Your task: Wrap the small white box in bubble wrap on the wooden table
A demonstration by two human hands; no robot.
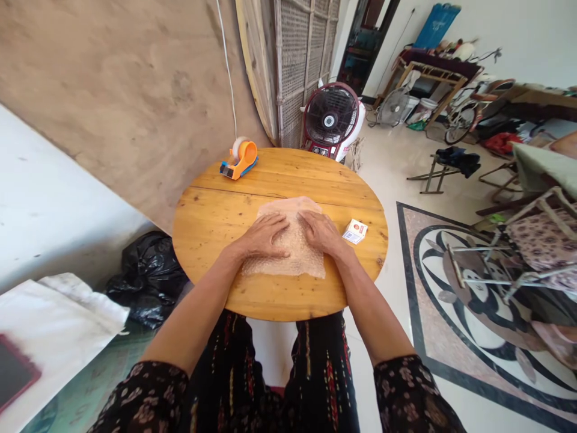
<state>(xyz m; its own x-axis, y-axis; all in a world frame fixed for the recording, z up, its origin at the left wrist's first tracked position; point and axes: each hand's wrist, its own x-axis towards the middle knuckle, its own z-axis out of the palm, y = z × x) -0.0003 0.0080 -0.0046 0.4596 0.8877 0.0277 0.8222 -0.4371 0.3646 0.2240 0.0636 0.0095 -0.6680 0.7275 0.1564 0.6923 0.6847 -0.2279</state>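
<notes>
A sheet of clear bubble wrap (295, 255) lies flat on the round wooden table (279, 297) in front of me. My left hand (265, 236) rests on its left part, palm down, with the fingers spread. On the upper right part of the sheet lies my right hand (319, 230), its fingers stretched out and the thumb partly hidden. A small white box (355, 231) with red and blue print stands just right of my right hand, apart from it. Toward the far left edge sits an orange tape dispenser (243, 157) with a roll of clear tape.
Behind the table stands a dark red fan (331, 120). A black plastic bag (151, 273) and a white sack (58, 319) are on the left. To the right are a folding stool (435, 174) and a chair with a patterned cover (541, 240).
</notes>
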